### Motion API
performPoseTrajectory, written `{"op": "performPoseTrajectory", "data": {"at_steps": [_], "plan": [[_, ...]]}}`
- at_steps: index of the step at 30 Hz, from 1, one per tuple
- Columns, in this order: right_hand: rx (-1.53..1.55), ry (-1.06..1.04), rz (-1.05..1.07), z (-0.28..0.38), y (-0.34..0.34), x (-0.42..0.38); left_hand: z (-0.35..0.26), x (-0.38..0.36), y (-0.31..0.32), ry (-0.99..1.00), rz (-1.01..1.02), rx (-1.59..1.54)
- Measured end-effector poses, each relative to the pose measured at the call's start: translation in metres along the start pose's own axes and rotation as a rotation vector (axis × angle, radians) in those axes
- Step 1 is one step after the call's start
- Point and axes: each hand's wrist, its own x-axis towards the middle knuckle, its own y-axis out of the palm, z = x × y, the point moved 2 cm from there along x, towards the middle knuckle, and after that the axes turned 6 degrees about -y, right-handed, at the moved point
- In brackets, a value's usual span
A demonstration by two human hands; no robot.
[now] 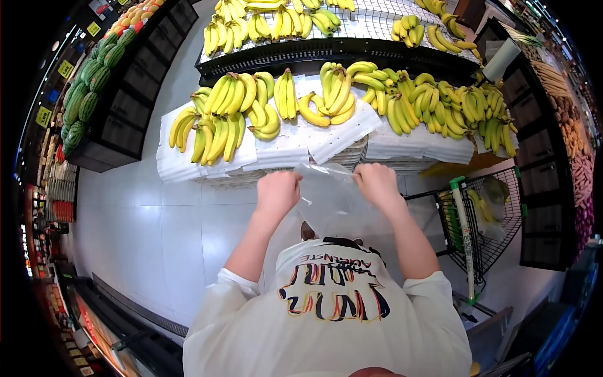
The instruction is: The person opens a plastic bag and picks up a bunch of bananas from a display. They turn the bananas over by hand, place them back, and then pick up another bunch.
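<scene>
plastic bag (330, 198) hangs on our side of the counter (282, 152) that carries bananas (232, 97), stretched between our left hand (279, 190) and right hand (378, 182). we'd judge it best to pull both sides evenly, with gentle tension, since thin film could tear or slip. our fingers are curled, pinching its upper edges; the clear film lies between them, most of it sagging below the fingertips.

The left hand (279, 190) and right hand (375, 182) hold a clear plastic bag (333, 198) before piled bananas (217, 135).
</scene>
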Motion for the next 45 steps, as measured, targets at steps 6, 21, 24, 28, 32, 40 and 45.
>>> {"op": "performPoseTrajectory", "data": {"at_steps": [6,21,24,28,32,40,45], "plan": [[0.287,-0.094,-0.552,-0.003,0.062,-0.002,0.027,-0.032,-0.005,0.069,-0.343,-0.262],[0.286,0.078,-0.559,-0.001,0.036,-0.077,0.001,-0.048,0.039,-0.031,-0.321,-0.326],[0.242,-0.184,-0.739,0.016,0.036,-0.095,-0.009,-0.046,0.045,0.018,-0.320,-0.327],[0.641,-0.268,-0.525,0.033,0.072,-0.091,-0.032,-0.046,0.046,0.149,-0.268,-0.383],[0.882,-0.025,0.018,0.006,0.142,-0.070,-0.063,-0.053,0.037,0.352,-0.184,-0.400],[0.504,-0.367,0.177,-0.026,0.180,-0.027,-0.069,-0.058,0.018,0.287,-0.307,-0.418],[0.239,-0.306,0.264,0.007,0.081,-0.038,-0.042,-0.038,-0.002,0.107,-0.522,-0.278]]}}
